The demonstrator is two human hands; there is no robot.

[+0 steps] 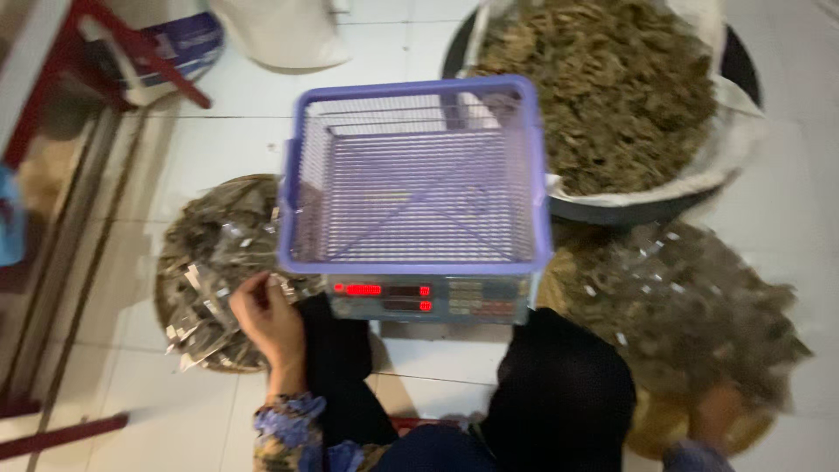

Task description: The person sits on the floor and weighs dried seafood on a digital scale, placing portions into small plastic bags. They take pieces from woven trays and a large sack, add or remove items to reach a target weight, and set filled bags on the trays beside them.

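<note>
While the person is sitting on the white tiled floor [419,385], the left hand [266,316] is resting at the near right edge of a round flat tray [175,341] heaped with small clear packets of dried herb [218,253], which is lying at the left of the scene. That hand is bending back at the wrist, its fingers [253,288] curling loosely in towards the palm and touching the packets; the blur is hiding whether they are pinching one, so I cannot tell if the grip is closed on anything. A patterned blue sleeve [288,424] is covering the forearm, which is rising from the near edge. Just right of the hand, a digital scale [428,299] with red lit digits is standing in the middle, carrying an empty purple mesh basket [415,179] squarely on top. Dark-clothed knees [559,393] are showing near the scale. At the near right, the right hand [717,415] is reaching down onto a second pile of clear packets [690,306]; it is badly smeared by motion, so its fingers and grip cannot be made out. Far right, a large dark basin [743,61] lined with a white sack is holding loose dried leaves [603,87]. A red metal frame [140,52] and a white bag [280,31] are lying at the far left.
</note>
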